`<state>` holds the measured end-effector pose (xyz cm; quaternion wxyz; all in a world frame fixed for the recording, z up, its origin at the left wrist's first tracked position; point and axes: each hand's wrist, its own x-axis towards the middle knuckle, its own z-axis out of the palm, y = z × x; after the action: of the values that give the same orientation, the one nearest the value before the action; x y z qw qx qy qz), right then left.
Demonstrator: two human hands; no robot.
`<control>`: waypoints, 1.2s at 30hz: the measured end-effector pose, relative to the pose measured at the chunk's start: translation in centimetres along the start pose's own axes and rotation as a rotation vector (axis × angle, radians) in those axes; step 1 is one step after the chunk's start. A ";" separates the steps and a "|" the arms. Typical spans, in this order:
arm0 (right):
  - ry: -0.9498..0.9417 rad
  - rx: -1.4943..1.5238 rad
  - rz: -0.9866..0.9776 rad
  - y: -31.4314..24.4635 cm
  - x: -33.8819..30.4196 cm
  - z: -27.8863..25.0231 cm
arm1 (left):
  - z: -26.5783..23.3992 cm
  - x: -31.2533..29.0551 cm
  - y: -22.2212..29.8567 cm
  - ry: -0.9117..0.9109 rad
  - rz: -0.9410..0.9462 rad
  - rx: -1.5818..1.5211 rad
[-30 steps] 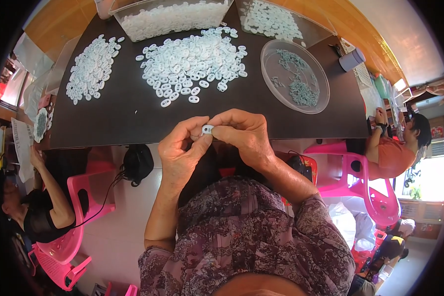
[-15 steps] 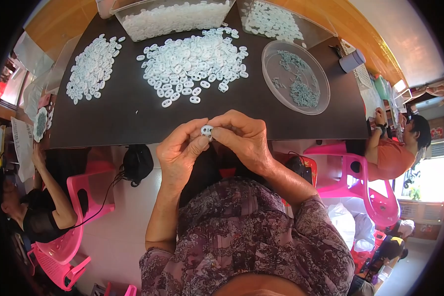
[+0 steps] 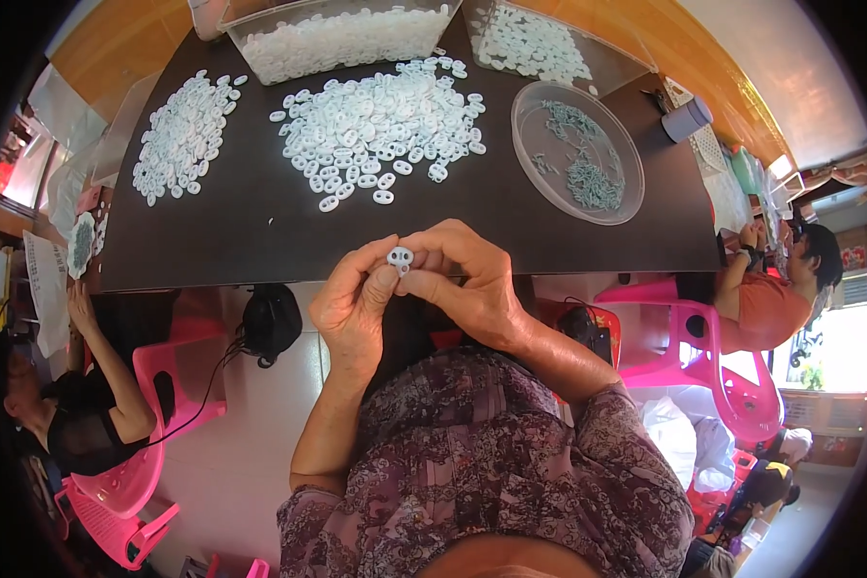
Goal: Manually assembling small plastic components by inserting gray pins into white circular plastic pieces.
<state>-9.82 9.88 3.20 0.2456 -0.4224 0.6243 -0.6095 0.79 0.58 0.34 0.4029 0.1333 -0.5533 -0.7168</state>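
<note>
A small white plastic piece with two dark holes (image 3: pixel 401 256) is held up between my hands, just over the near edge of the table. My left hand (image 3: pixel 352 303) is closed, pinching it from the left between thumb and fingers. From the other side my right hand (image 3: pixel 472 289) curls its fingers behind the piece, its thumb at the lower edge. Another pale bit shows just below, but I cannot tell whether it is a separate part. Beyond my hands lies a big heap of similar white oval pieces (image 3: pixel 376 125).
A smaller heap (image 3: pixel 185 135) lies at left on the dark table (image 3: pixel 231 241). Behind stand two clear bins (image 3: pixel 347 48) (image 3: pixel 607 72) of white pieces. A round clear tray (image 3: pixel 636 183) holds small grey-green parts (image 3: pixel 594 185). A grey cup (image 3: pixel 688 119) is far right. People sit on both sides.
My right thumb has drawn back from the front of the white piece to its lower edge, so both holes show more plainly. My hands have shifted only slightly.
</note>
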 end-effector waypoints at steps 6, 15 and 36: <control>0.136 -0.388 -0.351 0.1 0.2 0.5 | -0.2 -0.1 -0.1 0.029 0.004 0.025; 0.150 -0.511 -0.512 0.8 0.4 0.5 | -0.1 -0.5 -0.8 0.056 0.019 -0.038; 0.227 -0.568 -0.673 2.3 0.4 1.3 | 1.4 -1.1 -2.1 0.226 0.066 -0.118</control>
<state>-9.47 8.60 0.89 -0.1618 -0.5830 0.6177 -0.5024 -0.25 2.47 -1.33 0.4930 0.1711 -0.4652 -0.7150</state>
